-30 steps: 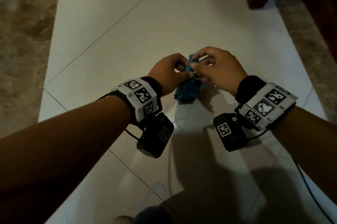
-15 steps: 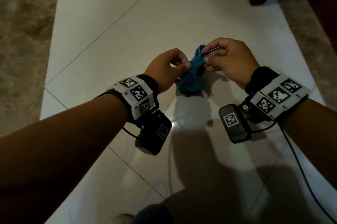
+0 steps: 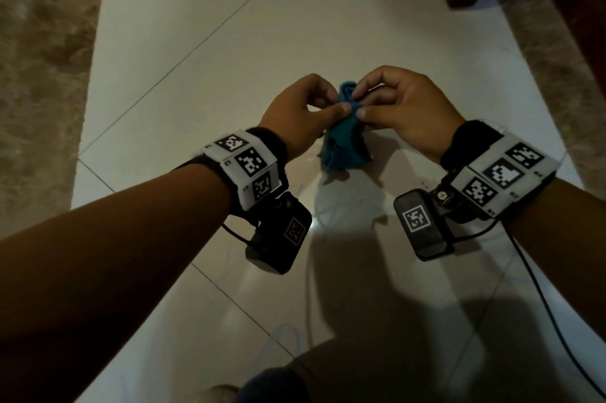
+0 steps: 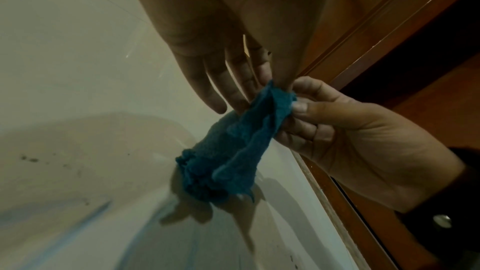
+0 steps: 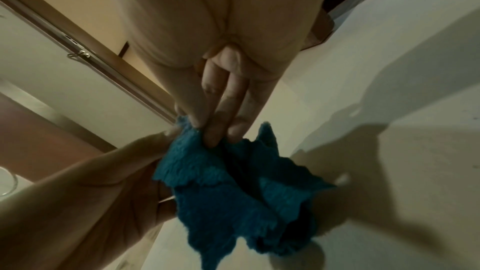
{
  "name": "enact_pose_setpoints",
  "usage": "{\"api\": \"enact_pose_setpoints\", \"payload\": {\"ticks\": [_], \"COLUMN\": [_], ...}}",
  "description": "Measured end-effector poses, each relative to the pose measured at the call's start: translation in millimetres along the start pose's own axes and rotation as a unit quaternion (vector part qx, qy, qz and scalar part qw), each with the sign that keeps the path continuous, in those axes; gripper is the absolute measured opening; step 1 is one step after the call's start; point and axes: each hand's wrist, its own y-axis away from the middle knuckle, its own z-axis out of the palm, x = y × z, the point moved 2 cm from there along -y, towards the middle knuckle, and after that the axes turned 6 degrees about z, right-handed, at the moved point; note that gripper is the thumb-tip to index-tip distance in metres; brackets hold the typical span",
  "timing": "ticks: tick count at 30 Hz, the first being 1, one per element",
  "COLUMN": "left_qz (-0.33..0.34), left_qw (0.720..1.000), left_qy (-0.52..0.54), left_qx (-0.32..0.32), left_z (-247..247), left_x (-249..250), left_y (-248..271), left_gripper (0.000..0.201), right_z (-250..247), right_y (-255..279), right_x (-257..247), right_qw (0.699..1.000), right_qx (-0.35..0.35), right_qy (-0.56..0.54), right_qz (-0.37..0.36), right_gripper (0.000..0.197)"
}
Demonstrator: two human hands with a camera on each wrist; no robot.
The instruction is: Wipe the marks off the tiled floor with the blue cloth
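Both hands have drawn back together, the left hand (image 3: 303, 114) and right hand (image 3: 405, 107) each pinching the top of the blue cloth (image 3: 344, 143) in their fingers, so it hangs bunched above the tiled floor (image 3: 229, 51), whose marks (image 4: 28, 159) remain unwiped.

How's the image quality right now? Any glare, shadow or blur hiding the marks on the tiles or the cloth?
Head view: dim; arm shadows cover the tiled floor below the blue cloth, a small glare spot beside them. Left wrist view: sharp on the cloth, faint blue streaks and dark specks visible. Right wrist view: soft, wide-angle stretched palm of the right hand, long shadows.
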Motion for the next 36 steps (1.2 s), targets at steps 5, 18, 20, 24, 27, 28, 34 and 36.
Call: {"api": "enact_pose_setpoints", "payload": {"ticks": [5, 18, 20, 24, 27, 28, 34, 36], "left_qz": [0.003, 0.005, 0.007, -0.013, -0.039, -0.042, -0.011, 0.0], "left_qw": [0.999, 0.998, 0.998, 0.995, 0.99, 0.988, 0.978, 0.974], "left_qy": [-0.037, -0.041, -0.057, -0.096, -0.13, -0.144, -0.205, -0.222], "left_qx": [0.019, 0.038, 0.032, 0.022, 0.037, 0.037, -0.024, -0.043], "left_z": [-9, -22, -22, -27, -34, -34, -13, -7], "left_x": [-2, -18, -18, -21, -28, -29, -16, -12], "left_y": [-3, 1, 1, -1, -2, -2, 0, 0], "left_gripper": [0.022, 0.03, 0.033, 0.037, 0.025, 0.021, 0.039, 0.054], "right_z": [-10, -36, -36, -42, -44, -43, -34, -33], "right_y": [-2, -7, -7, -9, -9, -9, -8, -7], "right_x": [1, -1, 3, 6, 2, 1, -9, -12], "right_qw": [0.999, 0.995, 0.996, 0.993, 0.995, 0.996, 0.998, 0.997], "right_qx": [0.031, 0.09, 0.089, 0.104, 0.095, 0.082, 0.03, 0.005], "right_qy": [-0.01, -0.035, 0.007, 0.059, 0.02, 0.011, -0.049, -0.062], "right_qz": [0.001, 0.025, 0.014, -0.011, -0.023, -0.028, -0.038, -0.033], "right_gripper": [0.026, 0.028, 0.021, 0.031, 0.032, 0.032, 0.035, 0.037]}}
